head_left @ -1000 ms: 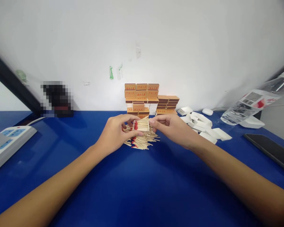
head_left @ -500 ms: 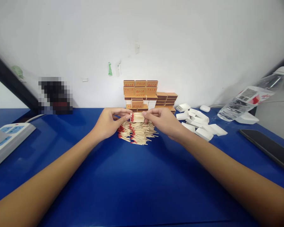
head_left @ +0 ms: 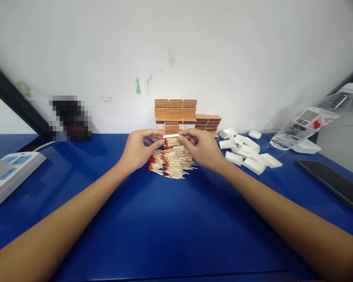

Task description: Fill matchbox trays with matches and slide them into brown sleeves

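- Your left hand (head_left: 138, 150) and right hand (head_left: 204, 149) meet over the middle of the blue counter (head_left: 170, 227), both clamped on one small tray of matches (head_left: 171, 141).
- Your left fingers (head_left: 157, 144) pinch the tray's left end, at 9 o'clock of it; your right fingers (head_left: 184, 138) pinch its right end, at 3 o'clock.
- The tray is held just above the loose pile of matches (head_left: 172, 162), tilted toward you so its red match heads show at the left end.
- The pile lies on the counter at 6 o'clock of the tray, between your two wrists, most red heads pointing left.
- At 12 o'clock of the tray, a stack of orange matchboxes (head_left: 182, 113) stands against the white wall (head_left: 223, 51).
- At 3 o'clock of your right hand, empty white trays (head_left: 248, 154) lie scattered on the counter, near but not touching the hand.
- Farther toward 3 o'clock a clear plastic bottle (head_left: 306, 127) lies on its side, and a dark phone (head_left: 332, 184) lies flat near the counter's right edge.
- At 9 o'clock, well apart from your left arm, sits a white power strip (head_left: 10, 172).
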{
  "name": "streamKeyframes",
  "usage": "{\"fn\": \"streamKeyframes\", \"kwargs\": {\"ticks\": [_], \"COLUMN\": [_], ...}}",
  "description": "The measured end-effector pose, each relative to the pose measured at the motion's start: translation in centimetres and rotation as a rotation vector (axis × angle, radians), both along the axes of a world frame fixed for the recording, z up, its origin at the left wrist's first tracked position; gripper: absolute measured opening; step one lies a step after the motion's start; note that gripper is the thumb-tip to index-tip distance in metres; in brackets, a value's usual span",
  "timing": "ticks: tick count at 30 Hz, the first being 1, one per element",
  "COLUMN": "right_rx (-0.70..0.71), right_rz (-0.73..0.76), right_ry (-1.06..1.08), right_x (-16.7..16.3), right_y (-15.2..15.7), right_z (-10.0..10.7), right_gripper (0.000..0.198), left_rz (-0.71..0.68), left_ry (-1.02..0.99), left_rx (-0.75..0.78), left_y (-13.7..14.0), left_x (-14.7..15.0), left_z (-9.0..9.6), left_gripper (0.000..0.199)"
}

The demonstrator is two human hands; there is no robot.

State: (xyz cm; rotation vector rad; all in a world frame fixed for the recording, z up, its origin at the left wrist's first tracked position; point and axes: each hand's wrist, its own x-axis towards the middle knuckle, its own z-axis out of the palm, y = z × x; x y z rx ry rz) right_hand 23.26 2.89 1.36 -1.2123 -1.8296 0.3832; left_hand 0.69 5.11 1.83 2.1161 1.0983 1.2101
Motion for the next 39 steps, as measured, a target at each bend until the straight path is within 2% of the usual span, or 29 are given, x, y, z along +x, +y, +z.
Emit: {"fn": "streamKeyframes", "kwargs": {"ticks": [3, 6, 9, 12, 16, 18, 20, 23, 25, 27, 28, 30, 32, 36, 39], "right_rx": [0.079, 0.231, 0.415, 0.575, 0.682, 0.628, 0.454, -0.008, -0.32, -0.517, -0.563, -0.582, -0.537, -0.327, -0.195], "right_rz": [-0.013, 0.014, 0.045, 0.005, -0.043, -0.019, 0.008, 0.121, 0.252, 0.363, 0.388, 0.397, 0.36, 0.213, 0.1], "right_ry": [-0.096, -0.19, -0.293, -0.395, -0.447, -0.376, -0.215, 0.027, 0.061, -0.011, -0.061, -0.172, -0.28, -0.453, -0.555], "right_x": [0.2, 0.5, 0.8, 1.0, 1.1, 1.0, 1.0, 1.5, 1.9, 2.3, 2.4, 2.3, 2.1, 2.4, 3.3], "right_y": [0.0, 0.1, 0.1, -0.2, -1.0, -1.6, -2.5, -4.1, -5.1, -6.1, -6.6, -7.3, -7.6, -7.2, -6.3], "right_z": [-0.2, -0.8, -1.2, -1.1, -0.2, 0.4, 0.9, 1.5, 1.7, 1.8, 1.8, 1.8, 1.7, 1.6, 1.4], "right_gripper": [0.021, 0.019, 0.019, 0.02, 0.021, 0.019, 0.016, 0.023, 0.029, 0.031, 0.029, 0.028, 0.027, 0.032, 0.035], "left_rz": [0.004, 0.02, 0.03, 0.032, 0.027, 0.021, -0.001, -0.054, -0.082, -0.108, -0.125, -0.173, -0.206, -0.258, -0.29], "left_ry": [0.031, 0.06, 0.101, 0.138, 0.162, 0.161, 0.16, 0.138, 0.125, 0.159, 0.194, 0.261, 0.269, 0.317, 0.369], "left_rx": [0.037, 0.129, 0.339, 0.606, 0.827, 0.86, 0.833, 0.716, 0.609, 0.504, 0.465, 0.416, 0.401, 0.43, 0.377], "left_y": [-0.2, -0.2, -0.2, -0.3, -0.9, -1.4, -2.0, -3.0, -3.6, -4.2, -4.5, -5.0, -5.7, -7.0, -7.2], "left_x": [0.0, -0.2, -0.4, -0.5, -0.5, -0.3, -0.2, 0.0, 0.0, -0.1, -0.3, -0.6, -0.9, -1.5, -2.0], "left_z": [0.0, -0.3, -0.5, -0.5, 0.0, 0.1, 0.2, 0.7, 1.5, 2.3, 2.6, 2.8, 2.3, 0.3, -0.7], "left_gripper": [0.022, 0.018, 0.016, 0.015, 0.02, 0.023, 0.023, 0.018, 0.016, 0.017, 0.017, 0.018, 0.018, 0.02, 0.026]}}
